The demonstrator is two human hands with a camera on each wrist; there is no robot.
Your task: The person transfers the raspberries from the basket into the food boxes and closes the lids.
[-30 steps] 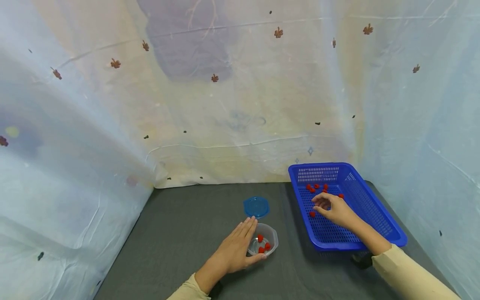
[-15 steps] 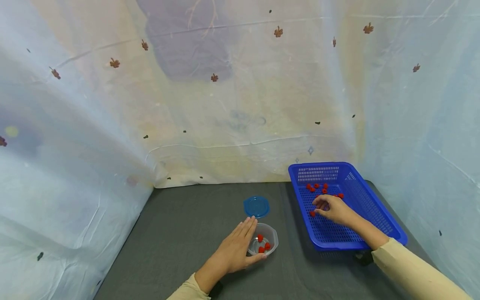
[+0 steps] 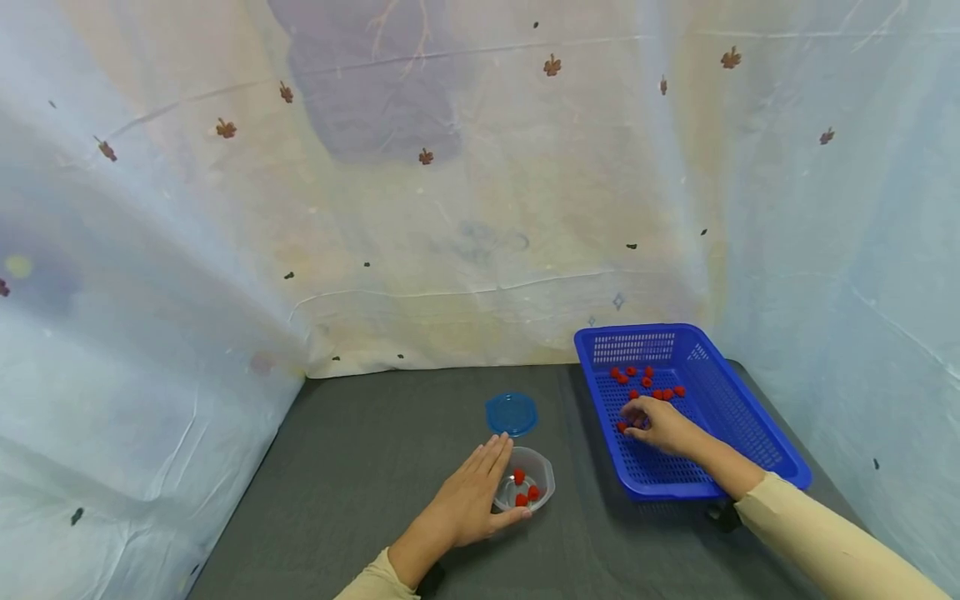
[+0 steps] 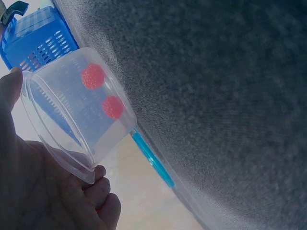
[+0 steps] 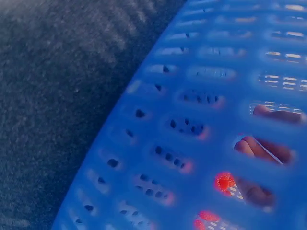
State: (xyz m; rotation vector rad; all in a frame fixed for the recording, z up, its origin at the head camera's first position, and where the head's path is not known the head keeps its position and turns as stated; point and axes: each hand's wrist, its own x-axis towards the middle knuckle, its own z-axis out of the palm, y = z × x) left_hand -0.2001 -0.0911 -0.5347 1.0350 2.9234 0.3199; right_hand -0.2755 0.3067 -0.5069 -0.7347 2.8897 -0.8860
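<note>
My left hand (image 3: 468, 496) rests with straight fingers and spread thumb against the rim of a clear plastic container (image 3: 543, 475). In the left wrist view the thumb touches one side of the container (image 4: 62, 91), the fingertips the other. Inside it lie 3 raspberries (image 3: 519, 477). My right hand (image 3: 663, 427) is down inside a blue perforated basket (image 3: 750, 417), its fingers loosely bent with a gap to the thumb. A raspberry (image 3: 622, 426) lies right at its fingertips. Through the basket's slots the right wrist view shows fingers (image 5: 259, 146) near a raspberry (image 5: 224, 182).
A round blue lid (image 3: 512, 413) lies behind the container on the grey cloth (image 3: 375, 467). Several more raspberries (image 3: 647, 382) are scattered toward the back of the basket. A patterned sheet (image 3: 480, 208) hangs behind and at both sides.
My right hand has moved slightly lower and nearer inside the basket, uncovering several raspberries behind it. The left hand and the container have stayed put.
</note>
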